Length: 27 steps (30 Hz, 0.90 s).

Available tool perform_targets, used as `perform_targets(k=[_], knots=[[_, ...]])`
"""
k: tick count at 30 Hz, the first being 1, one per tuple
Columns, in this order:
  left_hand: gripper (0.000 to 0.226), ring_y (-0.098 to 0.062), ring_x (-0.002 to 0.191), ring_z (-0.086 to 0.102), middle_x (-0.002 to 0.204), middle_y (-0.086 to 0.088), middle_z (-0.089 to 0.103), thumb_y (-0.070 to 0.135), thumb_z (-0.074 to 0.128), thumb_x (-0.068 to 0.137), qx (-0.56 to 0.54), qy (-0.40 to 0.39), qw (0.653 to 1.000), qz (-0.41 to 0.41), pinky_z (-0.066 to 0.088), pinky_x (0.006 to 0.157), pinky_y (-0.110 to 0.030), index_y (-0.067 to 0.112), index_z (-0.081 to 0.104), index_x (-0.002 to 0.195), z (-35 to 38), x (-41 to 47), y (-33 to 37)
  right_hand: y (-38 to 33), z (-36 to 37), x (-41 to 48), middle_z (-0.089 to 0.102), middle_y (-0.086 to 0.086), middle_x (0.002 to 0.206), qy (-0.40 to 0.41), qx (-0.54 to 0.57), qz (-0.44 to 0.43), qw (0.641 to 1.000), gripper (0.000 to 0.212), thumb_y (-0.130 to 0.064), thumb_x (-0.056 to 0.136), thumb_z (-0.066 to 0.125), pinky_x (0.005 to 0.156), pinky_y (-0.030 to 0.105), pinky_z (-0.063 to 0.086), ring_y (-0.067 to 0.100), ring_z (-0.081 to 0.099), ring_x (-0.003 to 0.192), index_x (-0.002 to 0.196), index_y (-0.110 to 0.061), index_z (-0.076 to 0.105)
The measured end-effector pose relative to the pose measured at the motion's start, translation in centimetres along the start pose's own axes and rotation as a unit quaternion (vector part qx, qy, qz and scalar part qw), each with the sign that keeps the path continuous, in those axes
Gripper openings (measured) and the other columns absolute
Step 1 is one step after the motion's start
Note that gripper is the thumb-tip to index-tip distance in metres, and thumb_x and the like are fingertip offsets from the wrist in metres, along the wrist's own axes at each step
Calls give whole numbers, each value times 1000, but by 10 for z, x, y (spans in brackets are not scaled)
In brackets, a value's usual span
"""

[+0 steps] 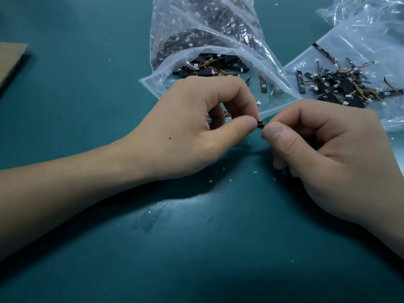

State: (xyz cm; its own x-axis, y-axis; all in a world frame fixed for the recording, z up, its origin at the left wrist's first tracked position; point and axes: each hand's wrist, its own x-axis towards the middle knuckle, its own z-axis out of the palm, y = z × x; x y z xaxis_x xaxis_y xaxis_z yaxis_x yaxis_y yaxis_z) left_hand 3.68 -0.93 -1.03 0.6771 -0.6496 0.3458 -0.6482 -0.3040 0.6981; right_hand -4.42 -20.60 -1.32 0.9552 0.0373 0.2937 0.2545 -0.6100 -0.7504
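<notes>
Glossy clear plastic bag (pixel 203 36), matt tabletop (pixel 196 248)

Light is moderately bright and comes from overhead: a pale reflection lies on the green table (pixel 175 208) well in front of the open bag (pixel 207 47), with a broad soft shadow beneath the left forearm (pixel 65 189). White glare streaks the open bag and the second bag (pixel 360 40) to its right. Far left of the open bag the cardboard (pixel 13 60) is blurred; farthest in front, the table darkens.
</notes>
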Motion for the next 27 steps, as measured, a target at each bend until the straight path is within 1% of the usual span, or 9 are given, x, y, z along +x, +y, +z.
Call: perform_targets(k=[3, 8, 12, 16, 19, 23, 27], knots=[[3, 4, 55, 49, 71, 26, 55, 14, 71, 94, 13, 2, 1000, -5, 33, 56, -3, 15, 71, 91, -1, -1, 1, 0, 0, 1, 67, -8, 64, -5, 4, 4, 1000, 18, -35, 98, 64, 48, 16, 41, 15, 58, 49, 81, -30, 65], [3, -2, 55, 48, 67, 30, 53, 20, 68, 94, 21, 23, 999, -19, 33, 55, -7, 21, 67, 91, 1, -1, 2, 4, 1, 1, 68, -8, 64, -13, 5, 11, 1000, 11, -36, 97, 64, 47, 25, 43, 19, 57, 49, 90, -28, 67], [5, -4, 55, 48, 68, 31, 54, 20, 67, 95, 14, 31, 999, -29, 33, 55, -9, 23, 65, 92, 0, -1, 1, 6, 0, 0, 69, -9, 63, -23, 14, 12, 1000, 10, -30, 99, 60, 50, 18, 42, 14, 59, 51, 96, -28, 68], [6, -4, 55, 49, 68, 32, 55, 21, 66, 95, 23, 30, 999, -27, 32, 55, -8, 26, 64, 92, 1, 0, 2, 7, -1, 0, 69, -9, 66, -28, 1, 9, 1000, 14, -28, 101, 58, 50, 19, 42, 14, 59, 52, 98, -28, 71], [7, -5, 56, 49, 69, 32, 55, 22, 66, 95, 32, 29, 999, -25, 33, 56, -9, 27, 64, 92, 1, 0, 2, 7, -1, 0, 69, -9, 66, -31, -2, 7, 999, 14, -27, 101, 58, 51, 17, 42, 13, 59, 52, 99, -29, 71], [4, -5, 56, 49, 68, 31, 54, 22, 66, 95, 21, 35, 999, -23, 32, 56, -9, 25, 65, 92, 1, 0, 2, 8, 0, -1, 69, -8, 66, -33, 5, 4, 999, 13, -26, 101, 58, 52, 12, 40, 10, 60, 53, 100, -28, 71], [4, -6, 56, 49, 68, 30, 54, 21, 67, 95, 15, 32, 999, -23, 33, 56, -9, 24, 66, 92, 1, -1, 2, 8, 0, -1, 69, -9, 67, -37, 2, 3, 999, 13, -27, 101, 58, 52, 13, 40, 10, 61, 54, 101, -29, 71]])
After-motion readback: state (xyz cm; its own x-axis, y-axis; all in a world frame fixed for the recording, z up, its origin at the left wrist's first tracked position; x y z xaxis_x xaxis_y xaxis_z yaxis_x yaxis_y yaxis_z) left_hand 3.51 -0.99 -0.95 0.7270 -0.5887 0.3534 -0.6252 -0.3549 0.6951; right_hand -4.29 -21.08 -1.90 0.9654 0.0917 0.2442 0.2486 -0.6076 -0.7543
